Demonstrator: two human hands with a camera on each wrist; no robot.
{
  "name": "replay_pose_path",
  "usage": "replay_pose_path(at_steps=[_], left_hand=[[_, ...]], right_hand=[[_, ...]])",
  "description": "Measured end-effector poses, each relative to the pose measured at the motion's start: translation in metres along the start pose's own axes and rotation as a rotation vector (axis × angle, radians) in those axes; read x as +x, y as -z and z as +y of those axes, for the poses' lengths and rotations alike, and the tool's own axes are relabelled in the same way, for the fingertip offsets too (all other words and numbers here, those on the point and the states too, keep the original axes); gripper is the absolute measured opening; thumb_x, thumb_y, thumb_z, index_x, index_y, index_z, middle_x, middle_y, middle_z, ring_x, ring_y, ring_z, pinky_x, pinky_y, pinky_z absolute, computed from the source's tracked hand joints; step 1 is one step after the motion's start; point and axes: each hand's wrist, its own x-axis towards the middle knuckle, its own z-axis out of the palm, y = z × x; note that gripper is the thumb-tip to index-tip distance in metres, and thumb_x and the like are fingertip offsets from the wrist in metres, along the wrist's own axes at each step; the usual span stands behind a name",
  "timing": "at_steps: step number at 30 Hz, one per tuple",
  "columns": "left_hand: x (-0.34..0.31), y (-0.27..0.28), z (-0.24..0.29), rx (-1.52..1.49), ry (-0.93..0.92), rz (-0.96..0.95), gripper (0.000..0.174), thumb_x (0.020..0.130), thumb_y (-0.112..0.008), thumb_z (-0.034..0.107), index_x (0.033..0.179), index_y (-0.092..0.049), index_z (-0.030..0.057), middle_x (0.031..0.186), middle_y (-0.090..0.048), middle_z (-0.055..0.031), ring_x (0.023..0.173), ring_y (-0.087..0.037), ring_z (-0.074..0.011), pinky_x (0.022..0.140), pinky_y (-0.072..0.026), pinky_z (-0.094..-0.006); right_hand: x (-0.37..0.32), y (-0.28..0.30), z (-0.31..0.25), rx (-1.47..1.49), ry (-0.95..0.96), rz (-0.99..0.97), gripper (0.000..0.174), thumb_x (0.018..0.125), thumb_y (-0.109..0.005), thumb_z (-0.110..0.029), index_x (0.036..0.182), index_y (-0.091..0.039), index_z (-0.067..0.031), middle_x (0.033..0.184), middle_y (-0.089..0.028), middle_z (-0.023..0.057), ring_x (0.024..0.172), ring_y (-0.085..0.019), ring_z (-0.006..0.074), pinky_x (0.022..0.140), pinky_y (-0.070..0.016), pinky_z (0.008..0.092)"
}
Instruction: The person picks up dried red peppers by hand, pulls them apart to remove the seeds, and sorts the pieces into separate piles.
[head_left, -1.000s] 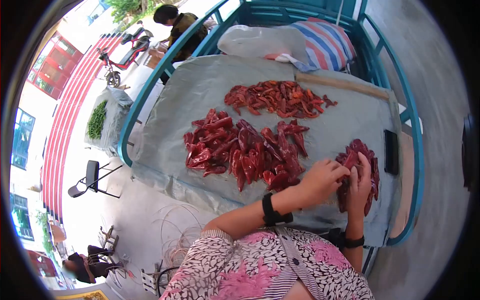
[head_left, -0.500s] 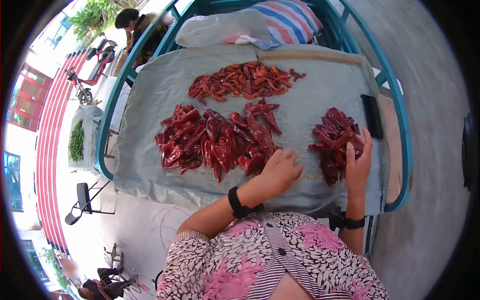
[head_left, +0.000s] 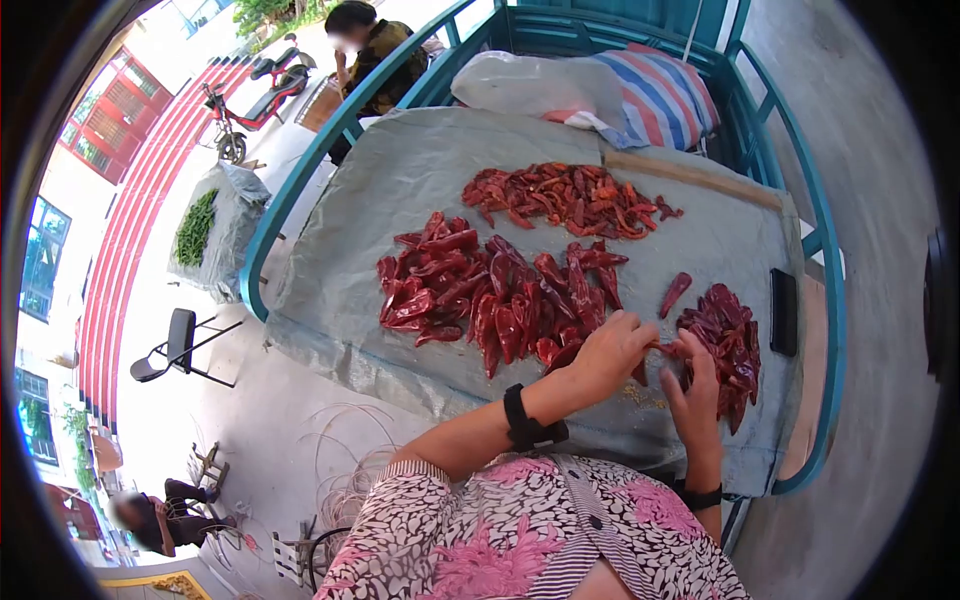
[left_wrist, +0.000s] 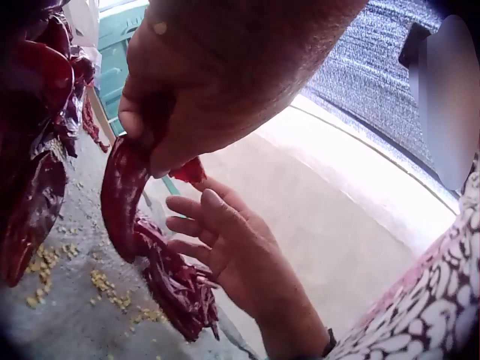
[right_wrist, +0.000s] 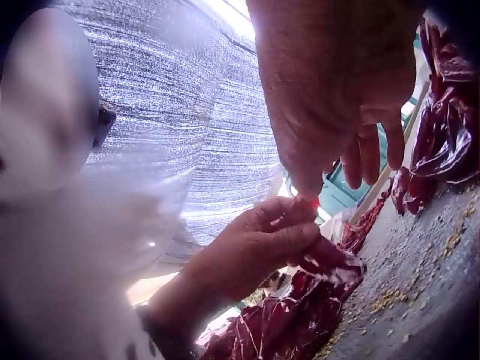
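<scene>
My left hand [head_left: 612, 355] grips a dark red dried chili [left_wrist: 124, 196] by its upper end, and the chili hangs below the fingers. A bright red end of it [left_wrist: 191, 171] sticks out toward my right hand [head_left: 695, 385]. The right hand's fingers are spread and fairly straight, with one fingertip right at that red end and the thumb apart from it. Beside the right hand lies a pile of flattened chilies [head_left: 735, 335]. One single chili [head_left: 676, 294] lies just beyond that pile. Left of my left hand spreads a bigger heap of whole chilies [head_left: 465, 285].
A grey sheet [head_left: 345, 235] covers the bed of a teal-railed cart [head_left: 830, 300]. Smaller red chili pieces [head_left: 570, 195] lie farther back, and yellow seeds [left_wrist: 105, 285] are scattered nearby. A phone [head_left: 784, 312] rests at the right edge. A striped bag [head_left: 665, 100] sits behind.
From the right pile my left hand moved to the edge of the big heap, then came back holding a chili to meet the right hand. One chili now lies alone beyond the right pile.
</scene>
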Motion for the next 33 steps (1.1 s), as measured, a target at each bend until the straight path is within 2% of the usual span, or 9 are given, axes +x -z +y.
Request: replay_pose_path(at_steps=[2,6,10,13,17,20,22,28,33], left_hand=[[0.005,0.003,0.005,-0.117,0.028,0.052,0.024,0.087,-0.069,0.004,0.11,-0.064,0.0069,0.099,-0.059,-0.0138,0.098,-0.058,-0.0375,0.083,-0.05,-0.0453],[0.008,-0.005,0.008,-0.267,0.055,0.12,0.024,0.092,-0.067,0.004,0.116,-0.064,0.0072,0.103,-0.059,-0.0149,0.1,-0.058,-0.0388,0.083,-0.051,-0.0439],[0.005,-0.001,0.016,-0.292,0.205,0.097,0.026,0.095,-0.063,0.003,0.12,-0.062,0.0059,0.108,-0.057,-0.0169,0.098,-0.059,-0.041,0.086,-0.0516,-0.0455],[0.0,-0.01,0.008,-0.222,0.157,0.034,0.029,0.095,-0.058,0.0,0.124,-0.06,0.0052,0.113,-0.056,-0.0189,0.099,-0.061,-0.0433,0.086,-0.0518,-0.0465],[-0.005,-0.019,0.006,-0.215,0.094,-0.144,0.035,0.092,-0.058,0.001,0.127,-0.061,0.0049,0.11,-0.06,-0.0203,0.103,-0.062,-0.0438,0.087,-0.0519,-0.0478],[-0.002,-0.024,0.005,-0.235,0.008,-0.141,0.036,0.089,-0.062,0.005,0.125,-0.062,0.0047,0.108,-0.063,-0.0208,0.104,-0.062,-0.0428,0.087,-0.0517,-0.0493],[-0.001,-0.013,0.004,-0.245,-0.034,-0.147,0.036,0.087,-0.066,0.006,0.122,-0.063,0.0041,0.107,-0.065,-0.0211,0.104,-0.062,-0.0417,0.088,-0.0513,-0.05],[0.002,0.009,-0.015,0.226,0.011,-0.022,0.03,0.079,-0.071,0.005,0.11,-0.069,0.0075,0.106,-0.064,-0.0134,0.1,-0.059,-0.0354,0.083,-0.0488,-0.0459],[0.026,0.014,-0.026,0.578,-0.021,-0.036,0.023,0.073,-0.072,0.007,0.096,-0.071,0.01,0.101,-0.06,-0.009,0.1,-0.054,-0.0286,0.082,-0.041,-0.0401]], right_hand=[[0.003,-0.002,-0.011,-0.025,0.032,-0.023,0.06,0.089,-0.075,-0.005,0.145,-0.053,-0.004,0.126,-0.064,0.018,0.114,-0.064,0.0299,0.101,-0.0497,0.0402],[0.003,-0.004,0.01,0.1,-0.133,-0.231,0.047,0.092,-0.071,-0.004,0.137,-0.06,-0.0038,0.124,-0.067,0.0184,0.116,-0.064,0.0347,0.099,-0.0499,0.0423],[0.01,0.013,0.015,-0.074,-0.058,-0.035,0.04,0.093,-0.068,-0.004,0.133,-0.063,-0.0038,0.124,-0.068,0.0176,0.116,-0.064,0.034,0.097,-0.0504,0.0421],[0.011,0.029,0.024,-0.29,-0.032,0.172,0.048,0.091,-0.07,-0.003,0.138,-0.059,-0.0048,0.129,-0.065,0.0156,0.116,-0.064,0.03,0.099,-0.0505,0.0397],[0.012,0.028,-0.006,0.091,-0.066,0.006,0.06,0.083,-0.074,0.003,0.14,-0.058,-0.0048,0.132,-0.061,0.0117,0.114,-0.063,0.024,0.1,-0.0495,0.0369],[0.006,0.013,0.006,-0.048,0.046,-0.115,0.045,0.086,-0.074,-0.002,0.129,-0.065,-0.0047,0.119,-0.068,0.015,0.107,-0.066,0.0322,0.097,-0.0505,0.0408],[0.006,0.011,0.0,-0.054,0.007,-0.037,0.03,0.088,-0.074,-0.005,0.117,-0.07,-0.0054,0.111,-0.072,0.0136,0.105,-0.067,0.0337,0.095,-0.0496,0.0423],[0.013,0.035,0.017,-0.274,-0.008,0.21,0.021,0.09,-0.072,-0.009,0.111,-0.071,-0.006,0.107,-0.073,0.0097,0.103,-0.066,0.031,0.096,-0.0467,0.043],[0.013,0.039,0.028,-0.332,-0.152,0.305,0.035,0.09,-0.071,-0.01,0.124,-0.066,-0.0068,0.123,-0.067,0.0137,0.116,-0.059,0.0342,0.102,-0.0439,0.0447]])
